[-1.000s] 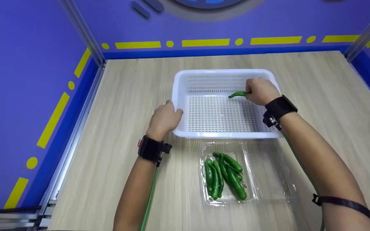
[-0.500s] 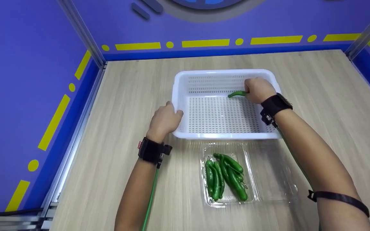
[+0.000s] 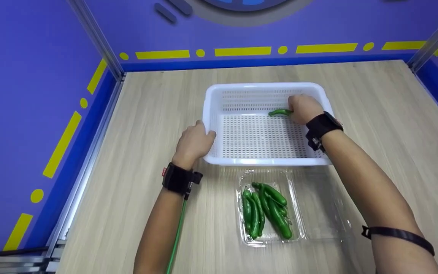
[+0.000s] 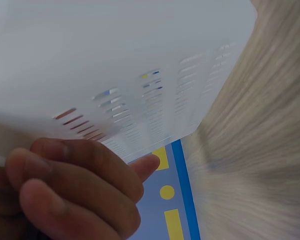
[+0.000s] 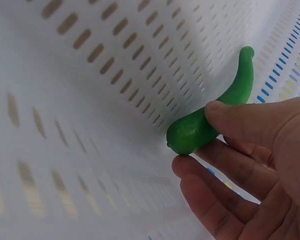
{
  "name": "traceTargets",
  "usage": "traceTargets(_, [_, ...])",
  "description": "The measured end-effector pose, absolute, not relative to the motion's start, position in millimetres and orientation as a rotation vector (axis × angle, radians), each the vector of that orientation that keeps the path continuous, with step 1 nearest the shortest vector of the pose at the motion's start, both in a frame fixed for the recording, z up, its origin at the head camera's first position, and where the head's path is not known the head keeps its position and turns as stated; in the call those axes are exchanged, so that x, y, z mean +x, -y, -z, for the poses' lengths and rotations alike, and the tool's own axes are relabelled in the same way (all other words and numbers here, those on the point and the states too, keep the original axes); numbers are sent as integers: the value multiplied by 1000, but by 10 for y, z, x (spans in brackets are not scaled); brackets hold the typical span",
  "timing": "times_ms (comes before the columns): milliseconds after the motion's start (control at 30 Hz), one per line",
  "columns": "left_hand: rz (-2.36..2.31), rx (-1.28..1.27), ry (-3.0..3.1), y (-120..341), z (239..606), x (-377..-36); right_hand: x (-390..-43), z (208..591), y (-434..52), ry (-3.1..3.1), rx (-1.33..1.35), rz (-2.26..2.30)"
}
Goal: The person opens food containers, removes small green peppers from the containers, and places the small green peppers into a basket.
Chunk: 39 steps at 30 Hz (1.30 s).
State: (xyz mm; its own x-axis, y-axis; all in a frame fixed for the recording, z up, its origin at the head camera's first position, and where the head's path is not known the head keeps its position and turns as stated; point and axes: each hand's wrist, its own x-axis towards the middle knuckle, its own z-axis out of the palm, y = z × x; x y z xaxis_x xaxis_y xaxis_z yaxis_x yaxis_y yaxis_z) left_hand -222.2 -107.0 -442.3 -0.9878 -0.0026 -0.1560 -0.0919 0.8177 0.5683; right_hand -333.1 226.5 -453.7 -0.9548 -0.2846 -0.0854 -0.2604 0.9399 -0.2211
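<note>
My right hand is down inside the white slotted basket, near its back right corner. Between thumb and fingers it pinches a green chili pepper, whose curved stem end points left in the head view. In the right wrist view the pepper's blunt end is close to the basket floor and side. My left hand grips the basket's left rim, thumb over the inside and fingers curled beneath it outside, as the left wrist view shows. Several more green peppers lie in a clear plastic box in front of the basket.
The clear hinged box stands open, its transparent lid lying flat to the right. A wooden table bears everything. Blue panels with yellow marks enclose the back and sides. A green cable runs along the left forearm.
My right hand has moved slightly left and lower into the basket with the pepper. The left hand keeps its grip on the rim, and the box of peppers is unchanged.
</note>
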Motion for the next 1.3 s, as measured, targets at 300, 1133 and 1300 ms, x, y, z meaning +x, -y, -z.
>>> traceTargets(300, [-896, -104, -2848, 1059, 4426, -2215, -3330, 4549, -2256, -2973, -334, 352])
traceTargets(1133, [-884, -92, -2874, 1041, 4426, -2202, -3311, 4483, -2298, -3017, -327, 549])
traceTargets(1300, [-877, -106, -2887, 1027, 4428, -2207, -3297, 4400, -2309, -3024, -353, 577])
